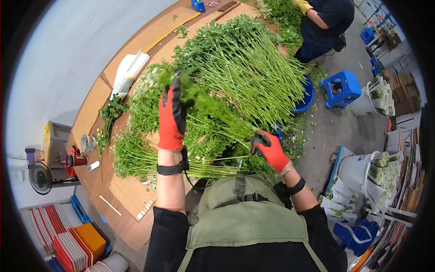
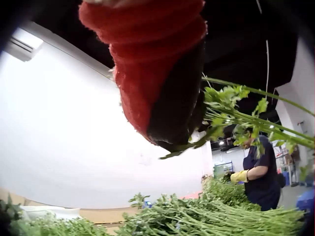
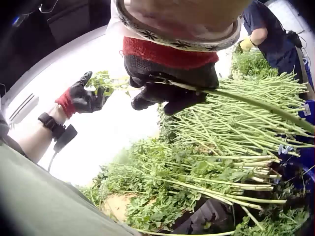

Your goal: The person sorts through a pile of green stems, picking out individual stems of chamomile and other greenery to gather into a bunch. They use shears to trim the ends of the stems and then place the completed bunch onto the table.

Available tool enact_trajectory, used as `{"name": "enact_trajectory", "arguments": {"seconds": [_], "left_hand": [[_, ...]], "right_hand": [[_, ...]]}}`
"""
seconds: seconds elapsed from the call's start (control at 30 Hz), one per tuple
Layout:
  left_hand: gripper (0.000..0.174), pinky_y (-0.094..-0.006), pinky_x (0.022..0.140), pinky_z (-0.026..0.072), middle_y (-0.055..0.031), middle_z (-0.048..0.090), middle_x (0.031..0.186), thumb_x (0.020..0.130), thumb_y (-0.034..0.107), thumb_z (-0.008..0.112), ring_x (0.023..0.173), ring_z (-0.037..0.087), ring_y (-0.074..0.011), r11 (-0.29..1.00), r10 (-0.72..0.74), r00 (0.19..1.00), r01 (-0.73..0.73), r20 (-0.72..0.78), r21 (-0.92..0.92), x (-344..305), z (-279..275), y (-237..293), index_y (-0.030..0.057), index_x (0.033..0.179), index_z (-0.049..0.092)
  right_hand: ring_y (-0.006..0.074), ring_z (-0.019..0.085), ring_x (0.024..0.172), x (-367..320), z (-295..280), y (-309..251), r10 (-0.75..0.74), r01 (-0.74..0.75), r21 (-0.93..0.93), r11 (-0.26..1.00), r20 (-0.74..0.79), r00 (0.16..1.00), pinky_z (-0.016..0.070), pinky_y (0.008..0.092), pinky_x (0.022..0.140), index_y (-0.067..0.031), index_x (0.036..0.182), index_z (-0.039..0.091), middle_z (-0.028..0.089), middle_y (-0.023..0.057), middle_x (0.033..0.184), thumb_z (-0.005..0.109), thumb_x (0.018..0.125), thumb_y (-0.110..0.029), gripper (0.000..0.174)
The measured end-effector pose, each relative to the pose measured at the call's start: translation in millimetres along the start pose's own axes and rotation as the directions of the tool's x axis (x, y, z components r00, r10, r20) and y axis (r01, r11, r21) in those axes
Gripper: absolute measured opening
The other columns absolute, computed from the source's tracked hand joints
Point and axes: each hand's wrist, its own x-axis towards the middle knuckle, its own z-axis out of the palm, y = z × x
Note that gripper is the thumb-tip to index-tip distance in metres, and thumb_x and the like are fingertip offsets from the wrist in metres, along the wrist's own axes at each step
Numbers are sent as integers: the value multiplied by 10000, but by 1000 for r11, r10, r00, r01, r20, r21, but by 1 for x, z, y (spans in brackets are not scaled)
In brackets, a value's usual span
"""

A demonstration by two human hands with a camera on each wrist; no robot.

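Both hands wear red gloves with dark coated palms and fingers. My left hand (image 1: 172,113) is raised over the plant piles and grips leafy green flower stems (image 2: 256,118) near their top; they come out of its side in the left wrist view. Motion blurs the leaves between the hands in the head view. Nearer the table's front edge, my right hand (image 1: 269,149) holds the lower part of a stem (image 3: 256,104), its fingers curled round it. Below lies a large pile of cut stems (image 1: 253,77), with leafy bunches (image 1: 136,154) to the left.
A white paper wrap (image 1: 129,70), a tin can (image 1: 88,143) and a fan (image 1: 41,177) are at the left. To the right stand a blue stool (image 1: 340,89), a blue tub (image 1: 308,95) and white flower buckets (image 1: 355,170). Another person (image 1: 326,27) works at the far end.
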Motion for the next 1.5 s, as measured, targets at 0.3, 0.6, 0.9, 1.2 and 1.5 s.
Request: {"name": "enact_trajectory", "arguments": {"seconds": [0.3,0.6,0.9,1.2,1.5], "left_hand": [[508,-260,660,459,-71,606,1010,764,180,762,754,556,-123,786,387,913,-252,-132,564,-43,3,-52,57,1208,548],[264,-358,650,478,-116,620,865,739,118,717,713,588,-280,386,536,843,-283,37,878,-34,-2,-70,62,981,629],[291,-294,612,456,-42,600,764,774,158,733,630,541,-169,725,492,839,-246,-232,643,-19,-30,-47,63,1029,631],[483,-281,626,454,-75,598,834,708,162,799,674,555,-165,498,485,874,-284,8,819,-51,31,-58,44,1129,593],[370,-358,625,455,-105,602,902,734,177,735,744,577,-277,115,504,849,-251,162,961,-51,29,-43,58,1058,602]], "right_hand": [[300,562,734,-6,-1,-26,-511,207,-710,673,-244,824,425,385,695,-77,1067,637,629,118,814,714,761,-158,326],[265,547,702,-19,5,-48,-692,237,-910,340,-71,719,421,374,684,-98,1099,647,590,63,781,714,714,-125,392],[283,551,676,-25,-7,-34,-579,129,-818,561,-276,767,425,353,662,-99,1054,649,586,78,750,718,701,-100,360],[260,556,773,-26,1,-38,-652,121,-920,374,-167,740,411,393,756,-129,1130,637,594,58,853,728,699,-128,440],[240,553,776,-35,8,-53,-647,153,-933,325,-101,756,411,379,772,-133,1149,640,598,43,886,741,673,-143,486]]}}
